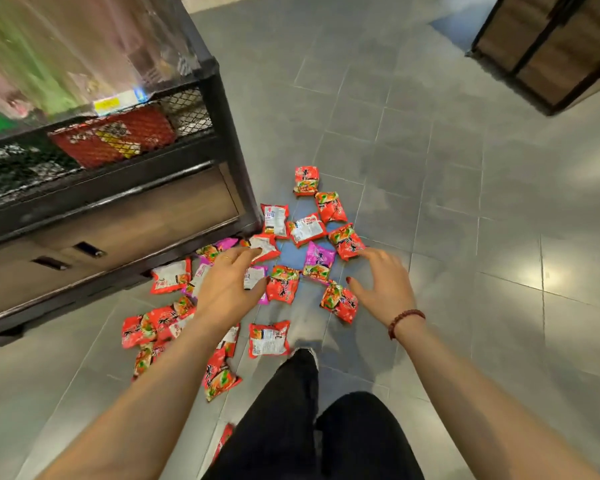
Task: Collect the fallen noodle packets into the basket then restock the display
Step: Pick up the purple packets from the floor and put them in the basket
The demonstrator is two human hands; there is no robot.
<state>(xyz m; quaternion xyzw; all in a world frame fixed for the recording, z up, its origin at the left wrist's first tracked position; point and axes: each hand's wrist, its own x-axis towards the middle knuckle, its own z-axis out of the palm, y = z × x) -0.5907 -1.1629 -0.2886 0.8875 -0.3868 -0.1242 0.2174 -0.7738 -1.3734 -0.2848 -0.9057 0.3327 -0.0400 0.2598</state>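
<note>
Loads of noodle packets (pixel 283 284) lying beside display rack (pixel 222 133); left hand (pixel 227 285), right hand (pixel 383 285) hovering above, fingers spread, gripping nothing.

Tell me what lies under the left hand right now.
A white-backed pink packet and a face-up pink packet lie partly beneath the left hand. The hand hides part of each; whether it touches them cannot be seen.
</note>
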